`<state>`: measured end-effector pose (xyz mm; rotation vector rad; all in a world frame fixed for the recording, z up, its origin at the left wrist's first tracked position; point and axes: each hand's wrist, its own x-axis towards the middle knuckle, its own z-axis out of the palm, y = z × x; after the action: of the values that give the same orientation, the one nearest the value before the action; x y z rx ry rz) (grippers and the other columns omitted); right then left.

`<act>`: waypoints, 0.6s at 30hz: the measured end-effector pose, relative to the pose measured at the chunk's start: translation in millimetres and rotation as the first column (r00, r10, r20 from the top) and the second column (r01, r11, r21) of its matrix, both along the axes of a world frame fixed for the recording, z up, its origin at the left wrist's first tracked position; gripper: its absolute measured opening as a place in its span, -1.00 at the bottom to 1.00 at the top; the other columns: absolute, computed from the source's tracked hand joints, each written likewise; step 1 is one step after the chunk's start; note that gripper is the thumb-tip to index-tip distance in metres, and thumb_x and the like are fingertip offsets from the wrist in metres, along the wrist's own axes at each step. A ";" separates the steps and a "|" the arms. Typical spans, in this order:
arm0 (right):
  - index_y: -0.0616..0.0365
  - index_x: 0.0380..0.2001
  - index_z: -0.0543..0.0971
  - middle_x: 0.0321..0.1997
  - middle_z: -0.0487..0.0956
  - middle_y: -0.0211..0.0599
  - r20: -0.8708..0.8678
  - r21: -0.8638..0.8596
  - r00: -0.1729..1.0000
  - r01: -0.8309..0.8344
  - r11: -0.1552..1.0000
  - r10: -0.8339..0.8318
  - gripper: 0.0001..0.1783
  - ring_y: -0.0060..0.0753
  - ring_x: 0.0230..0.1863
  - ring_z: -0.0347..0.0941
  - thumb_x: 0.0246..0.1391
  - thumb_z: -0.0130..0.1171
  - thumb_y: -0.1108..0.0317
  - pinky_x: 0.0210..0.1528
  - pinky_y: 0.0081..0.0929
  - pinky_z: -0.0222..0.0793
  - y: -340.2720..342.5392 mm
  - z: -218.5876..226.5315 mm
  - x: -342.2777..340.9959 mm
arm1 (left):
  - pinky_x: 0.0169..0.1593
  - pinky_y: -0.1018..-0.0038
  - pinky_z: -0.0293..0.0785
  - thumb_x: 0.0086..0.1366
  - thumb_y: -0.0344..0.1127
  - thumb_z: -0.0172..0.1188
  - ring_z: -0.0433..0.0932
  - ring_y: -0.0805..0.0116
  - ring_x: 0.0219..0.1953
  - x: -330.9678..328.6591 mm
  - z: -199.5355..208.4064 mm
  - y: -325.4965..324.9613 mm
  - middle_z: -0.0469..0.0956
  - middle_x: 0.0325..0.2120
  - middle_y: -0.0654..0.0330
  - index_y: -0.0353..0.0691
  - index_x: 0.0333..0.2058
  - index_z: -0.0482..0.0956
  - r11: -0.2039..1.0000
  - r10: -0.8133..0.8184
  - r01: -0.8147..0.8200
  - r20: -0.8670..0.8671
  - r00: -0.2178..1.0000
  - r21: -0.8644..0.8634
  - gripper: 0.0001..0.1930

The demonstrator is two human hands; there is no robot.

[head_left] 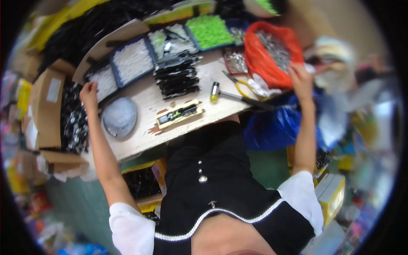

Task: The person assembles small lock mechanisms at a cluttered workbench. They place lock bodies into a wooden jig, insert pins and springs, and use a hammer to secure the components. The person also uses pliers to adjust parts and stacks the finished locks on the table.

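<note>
My left hand [88, 95] is closed, fingers curled together, beside a tray of small white parts [104, 83] and a carton of black parts [73, 121]; whatever it pinches is too small to make out. On the far right, my right hand [302, 80] reaches to the rim of a red plastic bag [254, 40] holding loose metal parts [273, 50]. Its fingers look stretched and slightly apart. Between my hands, near the table's front edge, a wooden fixture [165, 124] cradles a black and green part [182, 112]. Neither hand touches it.
A hammer [216, 92] and yellow-handled pliers [244, 88] lie right of a stack of black pieces [176, 78]. Trays of white pieces [132, 61] and green pieces [209, 32] line the back. A round bowl [120, 117] sits at left; a blue bag [272, 129] hangs at right.
</note>
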<state>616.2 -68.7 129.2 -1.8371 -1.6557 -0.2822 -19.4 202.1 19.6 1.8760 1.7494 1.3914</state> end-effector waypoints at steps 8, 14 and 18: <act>0.15 -0.38 0.57 -0.28 0.53 -0.10 0.216 -0.115 0.963 0.189 0.975 -0.161 -0.82 -0.05 -0.19 0.45 -0.10 0.12 0.35 -0.14 -0.18 0.35 97.2 -41.5 31.8 | -0.54 0.71 0.28 0.22 -0.38 0.14 0.44 0.61 -0.57 37.8 48.8 -52.0 0.51 -0.53 0.30 -0.34 -0.25 0.56 0.987 -0.126 0.156 0.382 0.916 -0.047 -0.82; 0.13 -0.32 0.57 -0.21 0.53 -0.13 0.315 -0.106 0.894 0.368 0.924 -0.320 -0.75 -0.01 -0.13 0.45 -0.08 0.12 0.27 -0.17 -0.04 0.37 155.0 -55.4 31.1 | -0.52 0.73 0.29 0.22 -0.41 0.13 0.44 0.63 -0.56 53.8 58.0 -102.5 0.50 -0.52 0.33 -0.33 -0.24 0.56 0.981 -0.128 0.175 0.409 0.904 -0.081 -0.84; 0.13 -0.27 0.55 -0.15 0.52 -0.09 0.356 -0.216 0.859 0.458 0.862 -0.367 -0.68 0.00 -0.10 0.45 -0.01 0.06 0.15 -0.14 -0.04 0.37 172.8 -52.6 29.3 | -0.51 0.74 0.31 0.21 -0.44 0.13 0.44 0.63 -0.55 39.5 46.6 -132.2 0.48 -0.51 0.34 -0.32 -0.26 0.57 0.977 -0.130 0.189 0.437 0.890 -0.096 -0.86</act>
<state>645.5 104.1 76.5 -2.4898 -1.5357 -0.5538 20.1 69.9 66.2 1.4632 1.4001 1.4443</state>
